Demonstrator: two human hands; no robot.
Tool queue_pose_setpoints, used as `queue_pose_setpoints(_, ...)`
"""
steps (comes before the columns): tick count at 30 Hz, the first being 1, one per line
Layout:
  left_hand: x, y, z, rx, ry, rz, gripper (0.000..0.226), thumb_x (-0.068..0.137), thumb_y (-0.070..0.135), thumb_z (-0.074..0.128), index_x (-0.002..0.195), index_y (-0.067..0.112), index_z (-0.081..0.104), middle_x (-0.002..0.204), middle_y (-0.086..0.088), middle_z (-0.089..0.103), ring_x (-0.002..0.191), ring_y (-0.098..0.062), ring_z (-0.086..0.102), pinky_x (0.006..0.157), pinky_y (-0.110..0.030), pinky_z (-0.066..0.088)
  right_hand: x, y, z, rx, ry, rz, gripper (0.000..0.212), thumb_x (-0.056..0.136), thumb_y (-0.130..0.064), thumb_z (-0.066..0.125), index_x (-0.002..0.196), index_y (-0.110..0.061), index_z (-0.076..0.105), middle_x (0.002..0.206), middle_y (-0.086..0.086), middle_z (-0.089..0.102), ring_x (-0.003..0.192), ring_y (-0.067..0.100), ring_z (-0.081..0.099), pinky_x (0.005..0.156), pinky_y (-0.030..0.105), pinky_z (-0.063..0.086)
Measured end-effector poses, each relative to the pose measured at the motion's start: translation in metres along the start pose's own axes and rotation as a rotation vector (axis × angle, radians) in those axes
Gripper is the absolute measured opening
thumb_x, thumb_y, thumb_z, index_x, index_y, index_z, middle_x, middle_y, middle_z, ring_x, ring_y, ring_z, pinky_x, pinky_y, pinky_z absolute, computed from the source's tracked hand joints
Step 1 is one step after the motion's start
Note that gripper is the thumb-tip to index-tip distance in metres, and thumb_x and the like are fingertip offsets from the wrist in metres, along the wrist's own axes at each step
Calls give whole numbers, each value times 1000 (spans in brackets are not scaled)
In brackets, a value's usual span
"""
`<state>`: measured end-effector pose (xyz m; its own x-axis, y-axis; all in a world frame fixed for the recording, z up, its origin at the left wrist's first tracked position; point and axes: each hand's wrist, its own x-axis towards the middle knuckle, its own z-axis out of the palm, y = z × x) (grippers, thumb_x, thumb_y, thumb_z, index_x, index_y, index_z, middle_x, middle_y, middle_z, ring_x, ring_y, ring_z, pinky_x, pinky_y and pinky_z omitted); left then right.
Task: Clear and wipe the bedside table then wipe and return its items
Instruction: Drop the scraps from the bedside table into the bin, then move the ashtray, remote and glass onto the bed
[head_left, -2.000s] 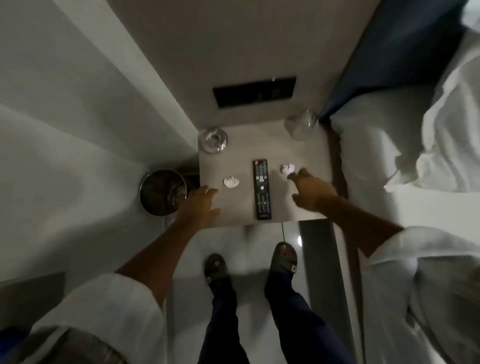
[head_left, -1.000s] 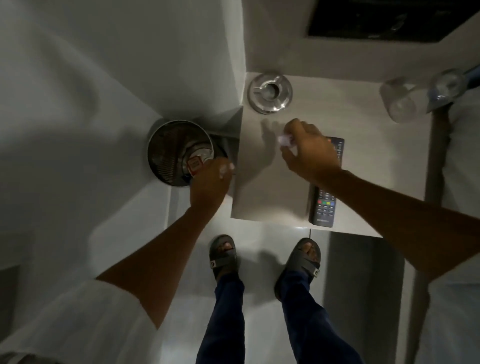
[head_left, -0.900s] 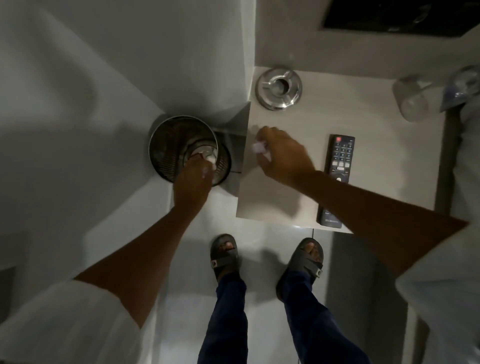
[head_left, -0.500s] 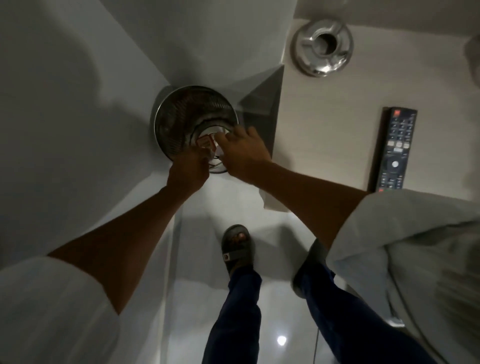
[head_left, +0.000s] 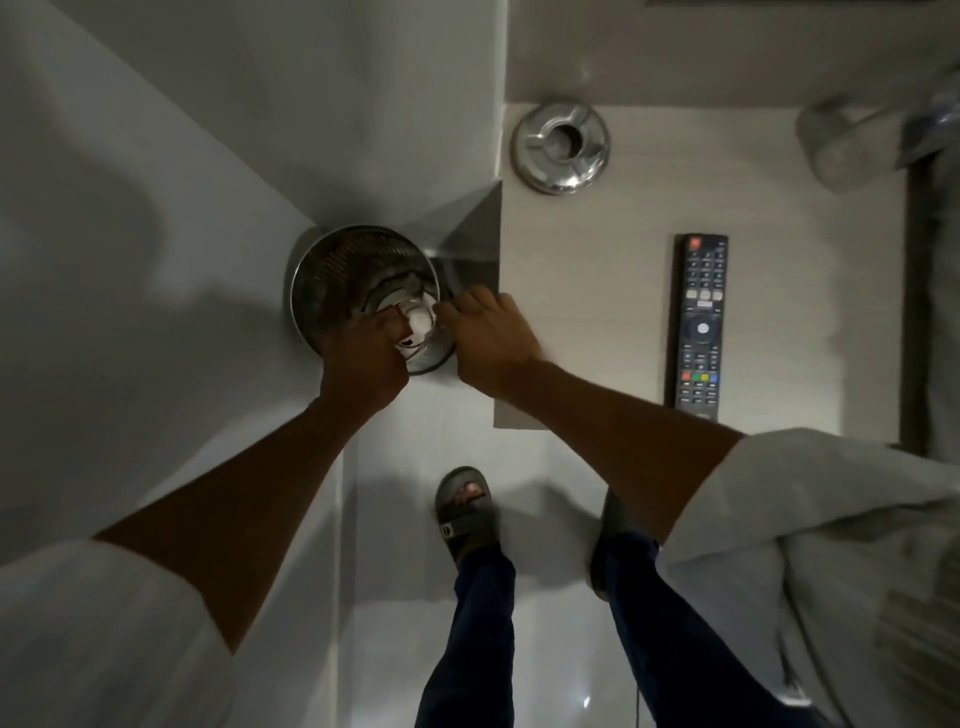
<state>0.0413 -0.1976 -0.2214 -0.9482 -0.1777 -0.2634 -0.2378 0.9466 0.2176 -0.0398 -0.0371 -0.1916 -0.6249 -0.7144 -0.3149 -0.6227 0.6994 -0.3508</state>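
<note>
The pale bedside table (head_left: 597, 270) carries a black remote (head_left: 701, 322), a round metal ashtray (head_left: 560, 146) and a blurred clear glass (head_left: 836, 140) at its far right corner. Left of the table a round metal bin (head_left: 337, 275) stands on the floor. My left hand (head_left: 363, 358) reaches down over the bin's near side, its fingertips hidden. My right hand (head_left: 488, 338) hovers at the bin's right rim with its fingers curled under. A white crumpled tissue (head_left: 418, 325) shows in the bin between the two hands.
White walls meet in a corner behind the bin. My feet in dark sandals (head_left: 465, 512) stand on the glossy floor in front of the table. A dark strip (head_left: 917, 291) runs along the table's right side, by the bed.
Both crumpled tissues left the tabletop in my hands, which moved left to the bin. Since half a second ago my right hand has drawn back to the bin's right rim.
</note>
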Motion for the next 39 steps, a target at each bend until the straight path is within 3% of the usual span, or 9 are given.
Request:
queue_pose_setpoints(6,45,66,-37,-17,104,108,36,91,21,52,125,10,59,123,-15,64,115,-34,57,99,-45,44,-57,46,-43,130,303,219,48,73,-6,55,121,-10,57,111,13,62,100,34,56,82,42,43)
queue_pose_setpoints(11,124,131,-53,167,153,433,52,77,31,63,122,5,59,127,-17,61,119,-36,56,105,-45,33,-109,108,-43,123,355,696,55,83,-28,61,134,-15,43,128,14,51,117,33,49,95,47,41)
queue_pose_setpoints(15,178,154,-45,230,122,480,71,78,53,57,132,7,55,138,-29,51,121,-49,53,100,-54,44,-124,138,-27,208,331,948,67,82,-44,61,138,-18,35,140,16,42,126,36,41,100,50,37)
queue_pose_setpoints(17,190,160,-40,261,112,479,67,81,60,56,133,18,56,144,-29,46,124,-54,48,100,-61,43,-128,149,-24,277,322,980,63,81,-41,64,135,-21,39,133,13,46,120,34,44,97,47,38)
queue_pose_setpoints(21,193,177,-37,220,-46,286,56,89,55,52,141,38,42,162,-14,13,146,-46,11,113,-63,14,-142,154,-27,333,294,939,53,83,-30,62,131,-19,43,119,13,56,107,34,53,87,45,46)
queue_pose_setpoints(24,190,190,-43,77,5,230,69,86,38,61,148,26,33,158,-11,27,143,-39,24,113,-51,22,-155,157,-30,388,266,940,51,85,-31,62,131,-20,42,119,10,58,105,31,54,81,42,50)
queue_pose_setpoints(27,184,192,-40,-4,-83,116,93,74,47,76,149,14,31,155,-16,28,142,-40,22,115,-46,20,-166,164,-33,417,247,944,53,85,-34,62,131,-19,41,119,8,58,104,29,55,77,41,49)
queue_pose_setpoints(33,134,203,-29,-37,-259,179,100,58,40,88,143,23,39,154,-18,30,141,-40,29,114,-46,29,-199,174,-47,541,276,935,58,84,-34,65,134,-21,39,121,8,57,108,28,54,79,42,52)
queue_pose_setpoints(39,28,295,-43,-127,-269,349,96,49,70,61,136,31,51,149,-3,43,138,-29,39,111,-44,30,-274,164,-81,811,492,965,59,77,-42,71,125,-35,39,112,-3,65,98,20,64,82,42,55)
